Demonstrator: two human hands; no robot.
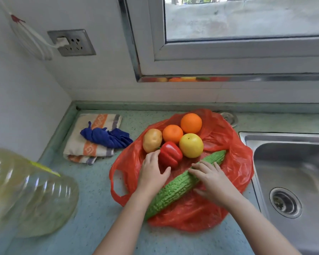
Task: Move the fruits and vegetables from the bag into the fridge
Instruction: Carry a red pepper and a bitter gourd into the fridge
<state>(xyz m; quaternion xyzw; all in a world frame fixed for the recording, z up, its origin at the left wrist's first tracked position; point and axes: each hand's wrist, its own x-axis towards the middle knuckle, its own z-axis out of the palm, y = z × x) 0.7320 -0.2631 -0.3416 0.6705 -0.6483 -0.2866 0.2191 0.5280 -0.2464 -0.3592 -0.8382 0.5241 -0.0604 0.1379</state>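
Observation:
A red plastic bag [234, 170] lies spread flat on the counter with produce on it. At its far side sit a large orange [191, 123], a smaller orange [172, 133], a potato [152, 140], a yellow round fruit [191, 145] and a red bell pepper [169, 154]. A long bumpy green bitter gourd [175, 188] lies diagonally across the bag. My left hand [152, 172] rests on the bag beside the pepper, fingers spread, touching the pepper's left side. My right hand [213, 183] lies over the gourd's middle, fingers curled across it. No fridge is in view.
A steel sink [291, 162] lies right of the bag. A folded striped towel [92, 137] with a blue cloth [107, 138] on it sits at the left back. A large clear oil bottle [26, 192] stands at the near left. Wall and window close off the back.

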